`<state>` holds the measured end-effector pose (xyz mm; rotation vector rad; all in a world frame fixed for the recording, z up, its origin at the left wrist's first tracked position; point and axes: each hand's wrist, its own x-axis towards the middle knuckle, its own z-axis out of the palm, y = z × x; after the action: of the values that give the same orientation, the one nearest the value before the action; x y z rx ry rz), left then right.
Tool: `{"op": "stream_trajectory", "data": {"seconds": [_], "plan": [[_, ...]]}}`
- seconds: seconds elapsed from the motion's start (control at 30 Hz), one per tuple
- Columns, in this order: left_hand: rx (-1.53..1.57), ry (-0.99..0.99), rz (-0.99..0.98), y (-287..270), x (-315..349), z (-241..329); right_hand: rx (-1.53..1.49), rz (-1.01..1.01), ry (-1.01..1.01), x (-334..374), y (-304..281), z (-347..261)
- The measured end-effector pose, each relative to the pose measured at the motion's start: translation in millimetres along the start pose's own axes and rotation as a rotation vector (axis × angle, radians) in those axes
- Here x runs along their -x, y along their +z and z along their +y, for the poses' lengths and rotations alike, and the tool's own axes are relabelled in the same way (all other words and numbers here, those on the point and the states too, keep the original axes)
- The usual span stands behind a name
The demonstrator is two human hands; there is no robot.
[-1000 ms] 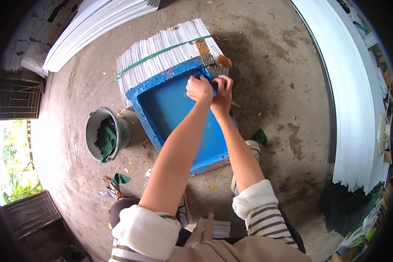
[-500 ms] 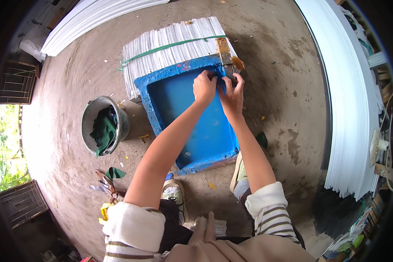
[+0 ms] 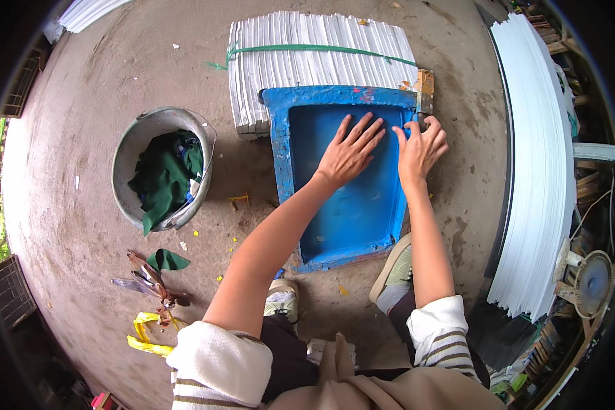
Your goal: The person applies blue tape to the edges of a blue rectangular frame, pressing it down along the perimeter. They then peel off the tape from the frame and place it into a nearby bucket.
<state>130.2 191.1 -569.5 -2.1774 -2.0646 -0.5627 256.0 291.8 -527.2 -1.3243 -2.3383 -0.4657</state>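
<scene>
Blue frame [image 3: 281, 147]: corner handling, probably; your left hand [image 3: 349, 158] spread, right hand [image 3: 420, 152] half-curled, grip unclear; next needs steadiness.

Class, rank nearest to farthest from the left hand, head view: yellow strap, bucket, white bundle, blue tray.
1. Blue tray: beneath the left hand.
2. White bundle: beyond the tray.
3. Bucket: to the left.
4. Yellow strap: lower left.
</scene>
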Motion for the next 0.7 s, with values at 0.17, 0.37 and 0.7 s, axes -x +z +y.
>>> {"op": "stream_trajectory", "data": {"seconds": [0.17, 0.37, 0.7], "plan": [[-0.04, 0.003, 0.011, 3, -1, 1, -0.02, -0.02, 0.096, 0, 0, -6], [-0.052, 0.054, -0.017, 4, -12, 1, 0.009, -0.087, 0.139, -6, 2, -10], [-0.15, 0.045, -0.034, 6, -17, 5, 0.071, -0.106, 0.094, -10, 7, -24]]}}
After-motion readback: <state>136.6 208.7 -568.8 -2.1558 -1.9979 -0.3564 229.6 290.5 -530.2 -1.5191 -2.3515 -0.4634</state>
